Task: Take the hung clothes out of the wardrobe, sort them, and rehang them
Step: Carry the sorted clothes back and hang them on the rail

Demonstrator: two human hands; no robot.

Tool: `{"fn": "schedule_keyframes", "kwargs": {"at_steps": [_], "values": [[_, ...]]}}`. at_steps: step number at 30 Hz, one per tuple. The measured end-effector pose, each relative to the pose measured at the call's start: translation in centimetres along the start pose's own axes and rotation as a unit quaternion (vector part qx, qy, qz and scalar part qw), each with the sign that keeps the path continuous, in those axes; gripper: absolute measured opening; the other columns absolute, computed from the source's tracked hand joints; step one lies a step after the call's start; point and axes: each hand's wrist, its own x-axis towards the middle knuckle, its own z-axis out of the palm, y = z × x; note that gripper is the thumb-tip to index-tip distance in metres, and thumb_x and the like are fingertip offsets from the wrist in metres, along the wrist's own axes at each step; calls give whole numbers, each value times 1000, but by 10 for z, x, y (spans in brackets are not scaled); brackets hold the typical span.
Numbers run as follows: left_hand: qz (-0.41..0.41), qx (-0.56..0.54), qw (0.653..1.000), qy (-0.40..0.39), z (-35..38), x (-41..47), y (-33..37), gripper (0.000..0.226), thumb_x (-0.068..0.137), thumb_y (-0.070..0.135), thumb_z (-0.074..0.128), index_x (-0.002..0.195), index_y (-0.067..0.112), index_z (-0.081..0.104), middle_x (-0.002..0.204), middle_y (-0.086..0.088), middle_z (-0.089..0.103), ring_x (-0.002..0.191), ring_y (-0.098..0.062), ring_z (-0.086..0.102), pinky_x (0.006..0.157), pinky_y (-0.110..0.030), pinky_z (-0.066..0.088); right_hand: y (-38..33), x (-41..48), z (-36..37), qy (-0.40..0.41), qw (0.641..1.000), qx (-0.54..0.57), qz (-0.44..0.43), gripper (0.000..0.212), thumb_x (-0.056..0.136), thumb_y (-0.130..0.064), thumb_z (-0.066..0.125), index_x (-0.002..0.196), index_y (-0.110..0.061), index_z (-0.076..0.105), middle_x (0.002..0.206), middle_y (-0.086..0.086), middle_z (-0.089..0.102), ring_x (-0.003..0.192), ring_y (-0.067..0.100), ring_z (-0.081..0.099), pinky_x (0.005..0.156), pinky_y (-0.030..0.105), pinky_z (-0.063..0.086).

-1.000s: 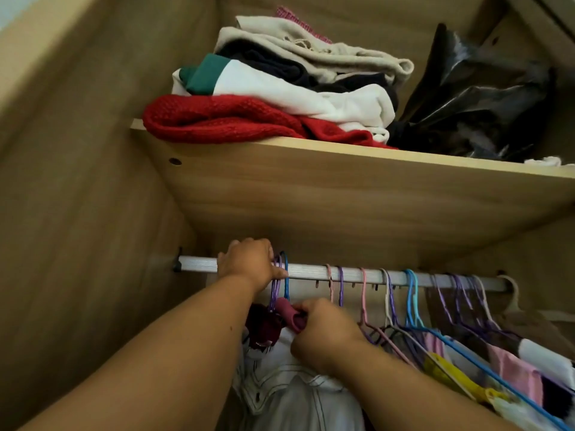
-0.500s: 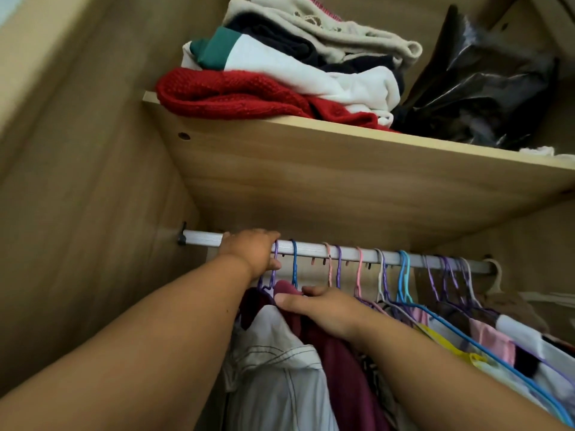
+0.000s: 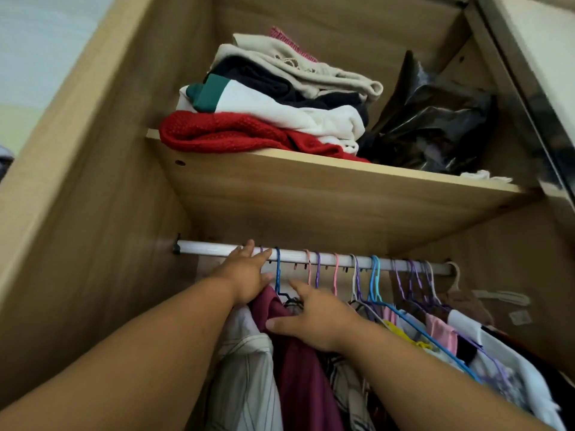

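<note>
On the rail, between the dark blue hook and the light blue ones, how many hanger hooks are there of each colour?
Pink hooks: 2
Purple hooks: 2
Grey-white hook: 1
Total: 5

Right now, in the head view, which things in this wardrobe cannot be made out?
Head view only:
- Lower parts of the hung clothes: cut off by the bottom edge and covered by both arms.
- Which hanger carries the maroon garment: the right hand covers its neck.
- Contents of the black bag: opaque plastic.
- Shelf space behind the folded stack: the stack hides it.
</note>
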Motion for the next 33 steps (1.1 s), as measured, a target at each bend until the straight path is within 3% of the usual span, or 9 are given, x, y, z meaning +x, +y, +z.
{"fn": "schedule_keyframes", "kwargs": {"at_steps": [4, 7, 10, 13, 18, 26, 33], "values": [[41, -90, 995, 31, -1, -41, 20, 66, 92, 50, 51, 149, 34, 23, 161, -2, 4, 147, -22, 8, 118, -40, 14, 0, -22, -15, 29, 999, -38, -8, 98, 74, -61, 65, 150, -31, 11, 149, 14, 28, 136, 30, 32, 105, 35, 33], [91, -73, 991, 65, -4, -79, 52, 72, 86, 51, 56, 148, 35, 24, 160, 4, 12, 145, -17, 16, 116, -45, 21, 4, -44, -26, 56, 992, -114, -24, 95, 75, -56, 64, 150, -30, 11, 145, 12, 29, 131, 32, 38, 105, 40, 38], [140, -38, 985, 89, 2, -113, 92, 70, 87, 38, 53, 149, 29, 22, 158, 6, 18, 144, -15, 18, 113, -51, 20, 15, -75, -35, 84, 985, -150, -21, 87, 72, -50, 61, 146, -27, 22, 135, 9, 41, 122, 31, 44, 102, 39, 41], [188, -55, 978, 79, 12, -143, 130, 70, 86, 32, 51, 149, 29, 20, 158, 5, 18, 144, -18, 16, 112, -52, 17, 36, -121, -43, 90, 985, -146, 30, 89, 70, -46, 65, 146, -25, 23, 134, 10, 44, 124, 30, 43, 103, 35, 39], [262, -96, 960, 12, 40, -193, 174, 77, 82, 43, 58, 148, 32, 20, 158, 1, 15, 145, -20, 11, 112, -55, 15, 61, -220, -48, 78, 963, -222, 132, 91, 71, -57, 60, 148, -29, 19, 140, 8, 41, 127, 31, 42, 101, 45, 40], [425, -219, 873, -92, 97, -329, 213, 74, 84, 44, 54, 148, 32, 18, 159, 0, 10, 146, -21, 6, 112, -56, 14, 30, -401, -4, 42, 863, -374, 337, 79, 80, -58, 57, 145, -35, 18, 147, 2, 35, 131, 27, 37, 104, 43, 37], [500, -265, 775, -282, 135, -491, 172, 73, 87, 45, 50, 149, 33, 13, 159, 6, 2, 146, -18, 0, 112, -56, 9, -81, -571, 77, 34, 740, -352, 572, 73, 80, -55, 57, 143, -35, 25, 144, 1, 36, 131, 25, 36, 105, 43, 34]]}}
